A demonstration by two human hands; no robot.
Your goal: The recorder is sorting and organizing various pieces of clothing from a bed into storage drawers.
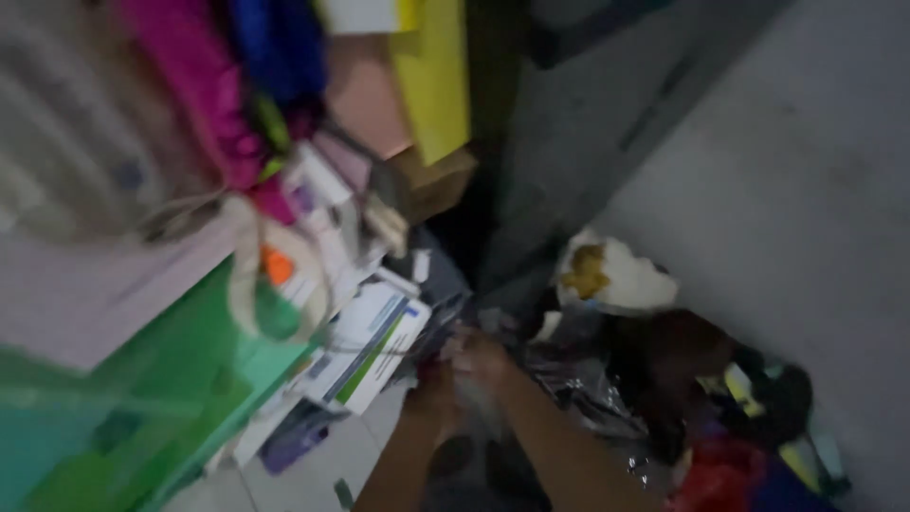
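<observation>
Both hands, left (431,384) and right (482,360), bunching thin clear bag (474,403); looking light, limp, slippery (blurred). Fingers' state: cannot tell. Gripping gathered neck seems best.

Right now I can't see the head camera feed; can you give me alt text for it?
Blurred, dim view down at two hands held close together over dark crumpled plastic on the floor; their grip is unclear. White cartons and a green box are stacked to their left, with a grey wall on the right.
</observation>
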